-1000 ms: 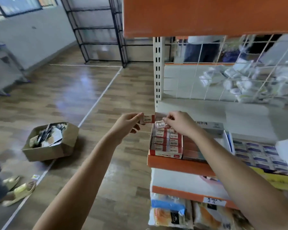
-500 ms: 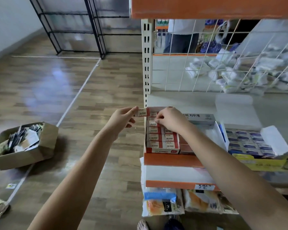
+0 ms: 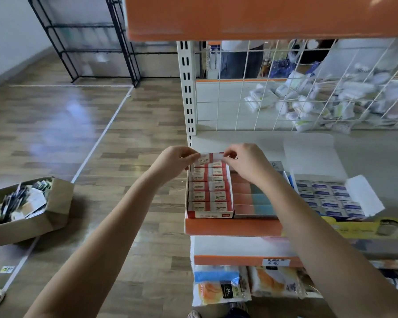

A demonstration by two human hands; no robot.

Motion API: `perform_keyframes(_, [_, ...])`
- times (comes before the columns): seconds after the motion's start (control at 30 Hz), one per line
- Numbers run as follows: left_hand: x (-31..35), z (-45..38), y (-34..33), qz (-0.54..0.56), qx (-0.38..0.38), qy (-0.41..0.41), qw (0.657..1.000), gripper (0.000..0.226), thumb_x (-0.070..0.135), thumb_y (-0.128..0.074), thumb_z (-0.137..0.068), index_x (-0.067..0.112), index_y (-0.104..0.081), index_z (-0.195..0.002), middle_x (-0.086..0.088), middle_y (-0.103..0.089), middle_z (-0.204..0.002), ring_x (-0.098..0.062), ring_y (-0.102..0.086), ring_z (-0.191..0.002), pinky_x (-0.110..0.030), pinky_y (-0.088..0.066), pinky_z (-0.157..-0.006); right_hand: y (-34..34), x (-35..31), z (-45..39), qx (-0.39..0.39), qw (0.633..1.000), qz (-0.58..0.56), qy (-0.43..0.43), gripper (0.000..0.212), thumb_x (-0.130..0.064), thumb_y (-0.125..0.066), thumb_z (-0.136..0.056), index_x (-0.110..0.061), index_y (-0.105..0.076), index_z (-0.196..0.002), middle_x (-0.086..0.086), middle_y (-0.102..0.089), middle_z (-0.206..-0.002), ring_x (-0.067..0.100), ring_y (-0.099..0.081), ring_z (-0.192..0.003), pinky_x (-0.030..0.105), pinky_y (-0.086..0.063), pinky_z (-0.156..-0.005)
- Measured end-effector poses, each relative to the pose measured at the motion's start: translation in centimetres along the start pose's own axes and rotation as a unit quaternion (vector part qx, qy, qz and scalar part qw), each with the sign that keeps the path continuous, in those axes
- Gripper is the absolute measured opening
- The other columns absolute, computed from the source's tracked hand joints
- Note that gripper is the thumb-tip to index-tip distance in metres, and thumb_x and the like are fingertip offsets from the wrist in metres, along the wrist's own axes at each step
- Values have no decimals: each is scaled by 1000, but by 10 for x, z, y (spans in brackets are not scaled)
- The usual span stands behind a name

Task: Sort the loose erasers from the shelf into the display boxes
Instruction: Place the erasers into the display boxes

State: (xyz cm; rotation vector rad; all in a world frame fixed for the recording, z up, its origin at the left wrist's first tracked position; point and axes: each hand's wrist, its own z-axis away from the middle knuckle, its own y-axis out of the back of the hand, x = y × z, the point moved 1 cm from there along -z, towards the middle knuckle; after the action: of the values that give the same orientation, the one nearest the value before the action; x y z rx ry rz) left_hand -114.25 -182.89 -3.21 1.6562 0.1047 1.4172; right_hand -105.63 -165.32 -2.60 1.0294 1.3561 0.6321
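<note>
A red-and-white 2B eraser is held level above the far end of the red display box, pinched at its ends by the left hand and the right hand, fingers curled. The box sits at the shelf's left front corner, rows nearly full. Just right lies a tray of orange-blue erasers. Open floor spreads left.

Floor: wood-look planks w/ glossy sheen. Left box: matt brown cardboard. Far rack: black metal wire. Shelf edge: smooth orange. Eraser display box: printed paper card.
</note>
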Motion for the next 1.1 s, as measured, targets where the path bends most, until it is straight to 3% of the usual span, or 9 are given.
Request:
perform_keyframes(0.17, [15,-11,-11,-74,-72,-19,995,14,31,-59,-90,21,-64,-98,8,-66,-84,-6,-61,-74,-17,-45,-64,-2,12,6,-42,998,-35,-35,21,-24,-60,-90,-11,-65,-106,2,-66,-102,5,-53,-65,15,-41,-60])
perform_keyframes(0.37, [23,-19,-21,-150,-95,-30,984,17,33,-59,-90,20,-68,-95,15,-58,-73,0,-55,-69,-15,-41,-61,-4,19,7,-71,995,-56,-50,18,-26,-62,-89,-12,-63,-101,-1,-64,-89,4,-54,-53,13,-37,-48])
perform_keyframes(0.53, [25,-21,-29,-191,-110,-26,975,20,33,-59,-89,18,-71,-93,3,-68,-83,-10,-59,-70,-20,-47,-64,-3,19,4,-86,993,-62,-58,18,-23,-66,-86,-12,-63,-99,0,-63,-90,8,-56,-54,16,-41,-51])
perform_keyframes(0.73, [23,-19,-36,-220,-109,-61,968,15,28,-61,-88,21,-72,-96,8,-69,-98,-8,-63,-85,-26,-53,-79,-3,19,3,-94,992,-66,-58,18,-21,-66,-86,-10,-63,-101,3,-64,-95,8,-55,-55,16,-43,-51])
perform_keyframes(1.0, [30,-31,-36,-265,-90,-67,958,14,32,-58,-88,25,-67,-96,8,-69,-97,-9,-64,-80,-34,-56,-75,4,18,2,-125,989,-53,-53,22,-21,-67,-85,-9,-64,-104,3,-65,-97,9,-57,-58,20,-48,-60])
perform_keyframes(1.1, [50,-34,-40,-294,-27,-95,951,21,37,-52,-91,25,-66,-101,5,-67,-101,-15,-64,-86,-34,-55,-75,14,22,7,-122,991,-2,-55,22,-19,-64,-86,-12,-63,-108,2,-65,-104,14,-62,-83,26,-49,-74])
